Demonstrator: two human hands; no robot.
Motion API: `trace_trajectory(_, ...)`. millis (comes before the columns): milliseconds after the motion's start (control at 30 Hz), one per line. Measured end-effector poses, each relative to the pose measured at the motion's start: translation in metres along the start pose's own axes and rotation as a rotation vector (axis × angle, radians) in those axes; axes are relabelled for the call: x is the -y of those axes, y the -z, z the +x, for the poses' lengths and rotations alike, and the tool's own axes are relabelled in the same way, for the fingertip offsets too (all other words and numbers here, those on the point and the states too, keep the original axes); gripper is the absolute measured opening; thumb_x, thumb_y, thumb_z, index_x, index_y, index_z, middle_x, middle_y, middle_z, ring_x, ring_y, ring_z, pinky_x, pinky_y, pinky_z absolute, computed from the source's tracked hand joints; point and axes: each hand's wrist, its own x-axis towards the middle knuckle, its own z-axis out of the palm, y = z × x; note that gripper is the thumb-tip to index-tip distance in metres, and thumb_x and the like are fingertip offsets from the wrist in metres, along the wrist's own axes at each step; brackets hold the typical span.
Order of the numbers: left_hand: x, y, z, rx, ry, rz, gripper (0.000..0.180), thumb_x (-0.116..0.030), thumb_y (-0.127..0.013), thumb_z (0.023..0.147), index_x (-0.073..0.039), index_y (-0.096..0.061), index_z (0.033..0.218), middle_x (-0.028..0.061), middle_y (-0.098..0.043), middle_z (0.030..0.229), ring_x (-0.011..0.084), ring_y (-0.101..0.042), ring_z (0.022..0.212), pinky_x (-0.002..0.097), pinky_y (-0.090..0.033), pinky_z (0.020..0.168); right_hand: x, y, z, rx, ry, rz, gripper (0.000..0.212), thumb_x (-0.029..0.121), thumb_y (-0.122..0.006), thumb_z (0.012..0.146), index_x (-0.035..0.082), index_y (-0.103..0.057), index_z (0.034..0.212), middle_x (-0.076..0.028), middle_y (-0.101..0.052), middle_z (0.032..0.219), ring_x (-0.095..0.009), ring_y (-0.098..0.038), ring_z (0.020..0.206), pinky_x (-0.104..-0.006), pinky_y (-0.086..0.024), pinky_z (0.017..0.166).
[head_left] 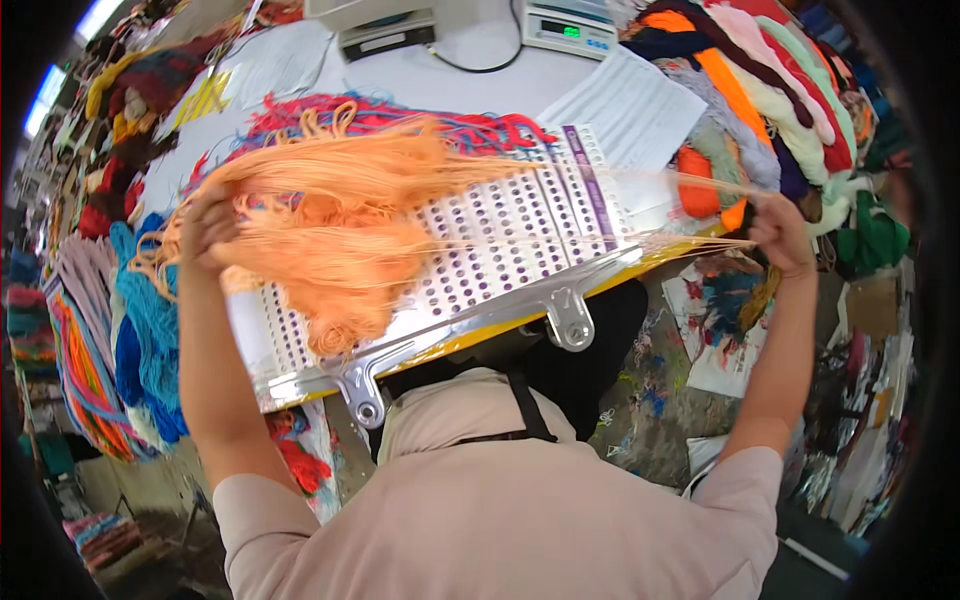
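Grasping with both hands, you hold a loose, fluffy bundle of light-orange yarn (340,250) stretched across the middle of the frame. Your left hand (210,228), slightly blurred at centre left, is curled around the bundle's left end. Your right hand (782,235), at centre right, is clenched on the ends of thin, pale-orange strands (690,240) that run from the bundle in two spread lines, an upper and a lower.

Beneath the yarn, a white card with rows of dark round holes and a purple strip (510,210) slopes up toward the right. Along its lower edge, near the centre, are two shiny silver clips (570,318) and a yellow border (455,347). Behind the bundle lies tangled pink-red and blue yarn (500,130).

At the top of the frame, a white digital scale with a green display (570,30) stands on a white tabletop (475,95), near a white printed paper sheet (630,108). Bright blue skeins (150,290) hang at left; a multicoloured heap of yarn (720,75) fills the upper right.
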Motion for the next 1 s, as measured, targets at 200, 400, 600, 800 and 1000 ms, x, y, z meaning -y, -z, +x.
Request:
trace_trajectory(200, -0.053, 0.010, -0.008, 0.038, -0.574, -0.388, 0.020, -0.010, -0.039, 0.098, 0.004, -0.053, 0.099, 0.0008, -0.041, 0.056, 0.0063, -0.038, 0.044, 0.0171, -0.033, 0.040, 0.107, 0.197, -0.069, -1.001, 0.421, 0.173, 0.024, 0.021, -0.048, 0.098, 0.003, -0.057, 0.111, 0.004, -0.028, 0.053, -0.006, -0.022, 0.040, -0.0247, -0.018, 0.037)
trace_trajectory(400, 0.144, -0.129, 0.163, -0.403, -0.401, 0.537, 0.029, -0.017, -0.061, 0.086, 0.000, -0.061, 0.109, 0.0086, -0.063, 0.111, 0.0127, -0.058, 0.066, 0.0273, -0.051, 0.057, 0.008, -0.018, 0.073, -0.095, 0.477, -0.619, 0.034, 0.013, -0.052, 0.091, -0.001, -0.056, 0.121, 0.004, -0.051, 0.085, -0.005, -0.046, 0.070, -0.0204, -0.038, 0.058)
trace_trajectory(600, 0.280, -0.156, 0.262, -0.325, 0.212, 0.446, 0.028, -0.009, -0.060, 0.086, 0.004, -0.055, 0.111, 0.0088, -0.062, 0.089, 0.0158, -0.059, 0.067, 0.0252, -0.048, 0.058, -0.141, -0.140, 0.173, -0.220, 0.076, -0.527, 0.022, 0.019, -0.065, 0.078, 0.002, -0.073, 0.089, -0.006, -0.068, 0.072, -0.013, -0.060, 0.061, -0.0276, -0.048, 0.056)
trace_trajectory(800, 0.297, -0.151, 0.290, -0.449, 0.203, 0.763, 0.023, -0.003, -0.055, 0.086, 0.007, -0.057, 0.106, 0.0116, -0.063, 0.087, 0.0164, -0.059, 0.063, 0.0268, -0.049, 0.057, -0.153, -0.161, 0.170, -0.385, 0.149, -0.726, 0.019, 0.025, -0.069, 0.073, 0.007, -0.073, 0.078, -0.009, -0.068, 0.068, -0.020, -0.065, 0.063, -0.0324, -0.050, 0.061)
trace_trajectory(1000, 0.304, -0.144, 0.309, -0.460, 0.177, 0.831, 0.012, -0.004, -0.055, 0.086, 0.003, -0.062, 0.079, 0.0076, -0.060, 0.067, 0.0142, -0.056, 0.057, 0.0250, -0.046, 0.053, -0.160, -0.162, 0.166, -0.405, 0.235, -0.710, 0.017, 0.021, -0.065, 0.075, 0.006, -0.072, 0.078, -0.010, -0.068, 0.073, -0.020, -0.066, 0.068, -0.0323, -0.050, 0.064)
